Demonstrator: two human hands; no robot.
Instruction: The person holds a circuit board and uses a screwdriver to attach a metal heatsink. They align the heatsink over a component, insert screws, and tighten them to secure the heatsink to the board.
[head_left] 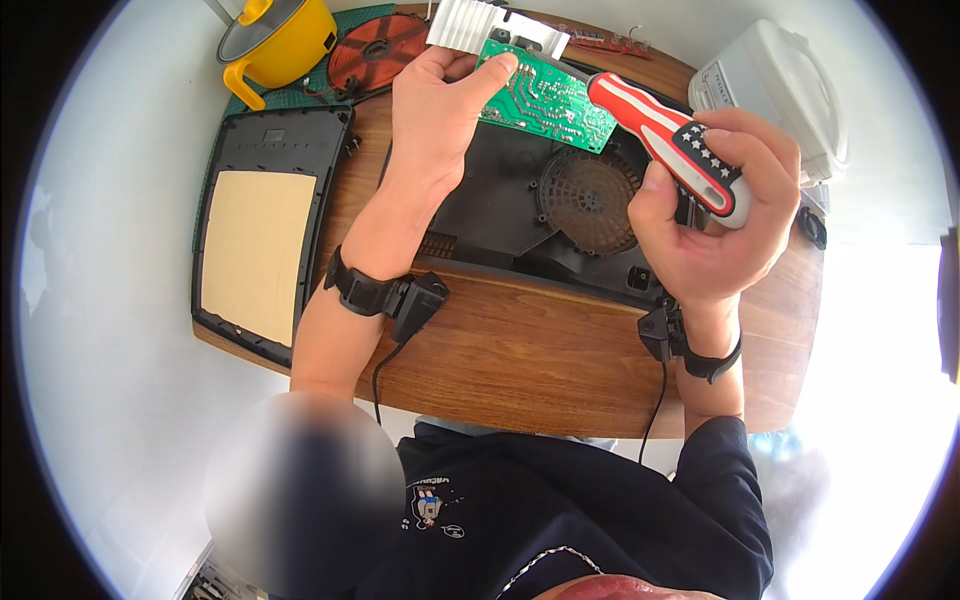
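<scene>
Left hand (432, 120) pinching green board (545, 100), top centre, over black housing (520, 210). Right hand (715, 215) closed around screwdriver (670, 140), tip at board. Best kept: board steady, driver square, light pressure.

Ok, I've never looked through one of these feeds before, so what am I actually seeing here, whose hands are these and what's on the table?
This is one picture from a wide fisheye camera on a person's head, looking down, so straight edges bend near the rim. There is no machine; both bare forearms, each with a black wrist strap, come up from the lower edge.

The left hand holds a green circuit board with a silver finned metal piece at its far end. The right hand grips a screwdriver with a red, white and blue handle.

Below them, on the wooden table, lies an opened black appliance base with a round fan grille. Left of it lies a black framed panel. Farther back sit a yellow pot, a reddish coil disc and a white appliance.
</scene>
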